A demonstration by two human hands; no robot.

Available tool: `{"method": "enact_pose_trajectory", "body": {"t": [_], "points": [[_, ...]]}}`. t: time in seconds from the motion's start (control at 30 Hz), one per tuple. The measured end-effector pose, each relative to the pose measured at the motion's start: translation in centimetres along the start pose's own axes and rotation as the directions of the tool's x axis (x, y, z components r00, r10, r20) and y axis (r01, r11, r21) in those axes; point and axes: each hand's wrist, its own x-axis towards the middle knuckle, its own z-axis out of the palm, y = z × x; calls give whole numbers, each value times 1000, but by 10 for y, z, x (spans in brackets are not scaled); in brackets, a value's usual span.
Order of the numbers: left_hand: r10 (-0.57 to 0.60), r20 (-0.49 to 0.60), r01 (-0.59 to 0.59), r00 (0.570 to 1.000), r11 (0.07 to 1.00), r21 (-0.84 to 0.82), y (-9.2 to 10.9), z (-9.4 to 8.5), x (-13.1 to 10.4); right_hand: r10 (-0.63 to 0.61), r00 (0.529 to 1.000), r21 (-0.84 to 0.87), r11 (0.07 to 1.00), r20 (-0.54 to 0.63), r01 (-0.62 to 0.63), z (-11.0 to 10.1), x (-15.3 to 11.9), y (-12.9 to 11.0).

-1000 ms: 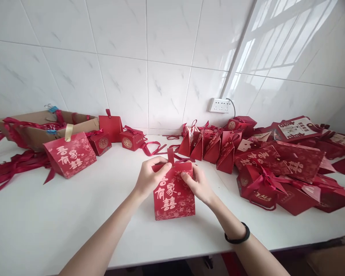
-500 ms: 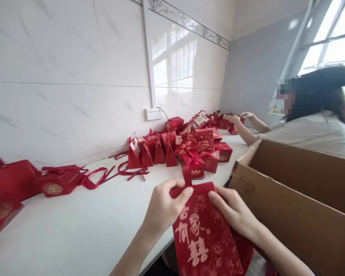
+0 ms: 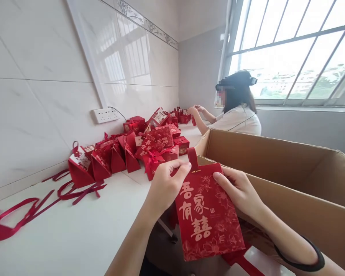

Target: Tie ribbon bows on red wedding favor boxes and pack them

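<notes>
A red gift box (image 3: 209, 218) with pale Chinese characters and a floral print is held up in front of me, slightly tilted. From a slot in its top edge rises a red ribbon loop (image 3: 193, 158). My left hand (image 3: 171, 182) pinches at the box's upper left corner, close to the base of the loop; the exact contact of its fingertips is partly hidden. My right hand (image 3: 240, 189) grips the upper right corner, thumb on the front face and fingers behind.
Several red gift boxes (image 3: 158, 140) crowd the white table (image 3: 83, 234) along the tiled wall. Loose red ribbons (image 3: 17, 220) lie at the left. A large open cardboard box (image 3: 299, 199) stands at my right. Beyond it a co-worker (image 3: 238, 119) handles red items at the table's far end.
The view has swung right, showing more of the window and the cardboard box. The gift box is raised and more fully seen, with both hands still on its top corners.
</notes>
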Motion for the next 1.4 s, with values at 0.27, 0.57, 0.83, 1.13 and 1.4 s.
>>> {"method": "enact_pose_trajectory", "body": {"t": [0.27,0.57,0.83,1.13,1.4], "points": [[24,-79,-18,997,997,76,-38,40,71,-40,997,-275,961,-66,21,-69,-11,-14],[297,181,-348,937,777,524,-110,103,93,-181,819,-772,491,-544,-404,-170,31,-15],[308,64,-278,949,729,626,-127,118,94,476,837,-889,213,-269,-406,-216,109,111],[458,-6,-372,889,730,574,-142,125,91,802,588,-886,194,-104,-421,-223,117,208],[566,-119,-449,816,750,486,-156,137,73,858,491,-881,342,152,-326,-176,127,223]]}}
